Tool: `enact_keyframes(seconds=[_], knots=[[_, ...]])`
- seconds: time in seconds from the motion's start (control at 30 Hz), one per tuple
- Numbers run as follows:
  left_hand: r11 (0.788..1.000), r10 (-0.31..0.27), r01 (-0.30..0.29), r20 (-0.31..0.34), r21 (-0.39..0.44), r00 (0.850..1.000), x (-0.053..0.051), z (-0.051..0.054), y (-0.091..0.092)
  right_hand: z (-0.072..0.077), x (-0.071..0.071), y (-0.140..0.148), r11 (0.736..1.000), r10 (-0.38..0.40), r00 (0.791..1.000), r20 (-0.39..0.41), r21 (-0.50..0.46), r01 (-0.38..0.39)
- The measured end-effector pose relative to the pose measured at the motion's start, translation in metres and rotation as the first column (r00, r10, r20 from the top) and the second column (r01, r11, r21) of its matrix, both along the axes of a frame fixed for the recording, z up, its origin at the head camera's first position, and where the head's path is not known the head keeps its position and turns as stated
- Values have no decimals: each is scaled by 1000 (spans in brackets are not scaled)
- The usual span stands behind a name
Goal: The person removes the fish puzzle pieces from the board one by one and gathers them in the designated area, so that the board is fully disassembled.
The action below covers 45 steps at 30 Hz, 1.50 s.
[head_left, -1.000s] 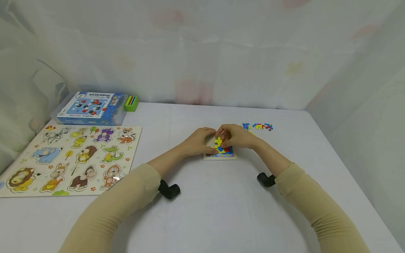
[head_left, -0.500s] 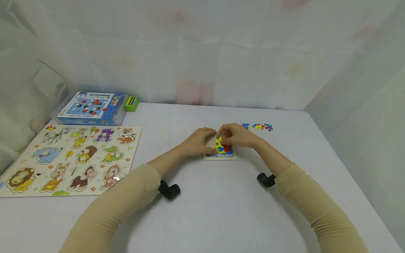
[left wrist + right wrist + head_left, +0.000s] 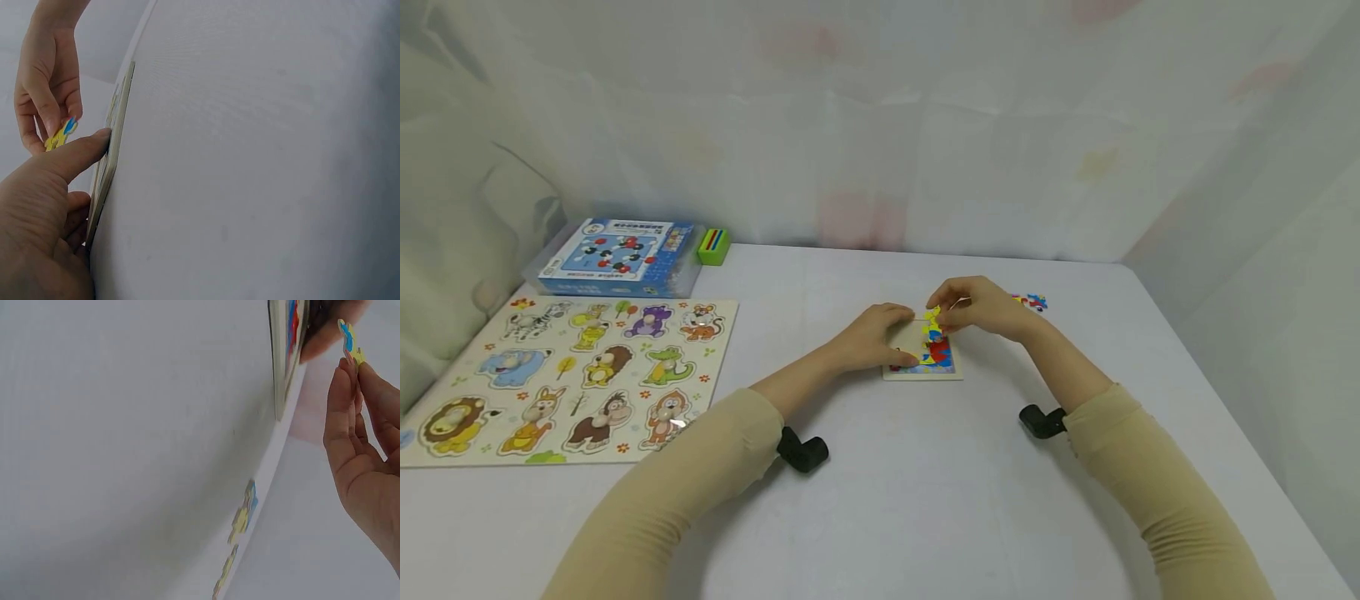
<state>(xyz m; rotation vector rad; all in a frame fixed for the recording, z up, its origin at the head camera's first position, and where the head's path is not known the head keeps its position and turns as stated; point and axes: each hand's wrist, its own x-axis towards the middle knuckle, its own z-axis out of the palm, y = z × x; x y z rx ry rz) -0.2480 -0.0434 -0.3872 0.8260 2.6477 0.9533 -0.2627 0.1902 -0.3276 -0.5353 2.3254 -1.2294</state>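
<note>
My right hand [image 3: 988,308] pinches a yellow and blue jigsaw piece [image 3: 932,319] between thumb and fingertips. It holds the piece over the upper right of a small puzzle board [image 3: 907,335]. In the right wrist view the jigsaw piece [image 3: 350,342] is clear of the board. Red, blue and yellow pieces [image 3: 938,357] lie in the board's right and lower part, while pale backing shows at its upper left. My left hand [image 3: 871,340] grips the board at its left side, thumb [image 3: 94,147] over its face and fingers curled by the edge.
Loose jigsaw pieces [image 3: 1032,302] lie beyond my right hand, partly hidden by it; two show in the right wrist view. A large animal puzzle board [image 3: 568,379] lies at the left. Behind it are a blue boxed set [image 3: 613,250] and a green block [image 3: 713,247].
My right hand has lifted the yellow and blue jigsaw piece off the board and moved slightly right and away. My left hand stays on the board.
</note>
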Motion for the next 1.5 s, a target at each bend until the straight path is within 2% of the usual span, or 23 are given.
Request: enact_keyframes(seconds=[0.13, 0.27, 0.43, 0.63, 1.17, 1.5], knots=[[1000, 7, -7, 2, -8, 1000, 0, 0, 0, 5, -4, 12, 999, -29, 999, -41, 37, 31], [1000, 14, -14, 15, -7, 1000, 1, 0, 0, 5, -7, 25, 994, -91, 993, -78, 51, 95], [1000, 16, -16, 18, -3, 1000, 2, 0, 0, 4, -10, 43, 984, -174, 982, -78, 25, 176], [1000, 9, -9, 11, -1, 1000, 3, 1, 0, 2, -12, 65, 968, -244, 966, -81, 43, 248], [1000, 12, -12, 20, 4, 1000, 4, 2, 0, -9, -17, 103, 937, -310, 945, -103, 139, 322], [1000, 8, -8, 18, 1, 1000, 3, 2, 0, -13, -18, 112, 934, -342, 940, -14, 106, 341]])
